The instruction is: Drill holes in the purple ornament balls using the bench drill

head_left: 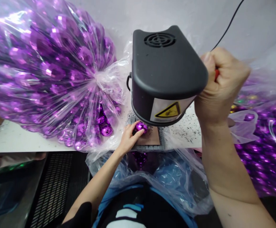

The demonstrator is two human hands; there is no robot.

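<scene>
My left hand (129, 136) is closed on a shiny purple faceted ball (141, 127), fingers behind it and thumb in front. The ball is over a brown board (149, 137) on a dark base plate (162, 144), close below the front edge of a black machine head (168, 69). That head has a round vent on top and a yellow warning label (170, 110). At its right side my right hand (220, 82) makes a fist round a handle, of which only a small red part (217, 74) shows.
A large clear bag (57, 63) of purple balls fills the left, with loose balls (106, 130) by it. More purple balls (268, 152) lie in plastic at the right. Dark flakes (182, 128) litter the white table (16, 136). An open plastic bag (176, 177) hangs at its front edge.
</scene>
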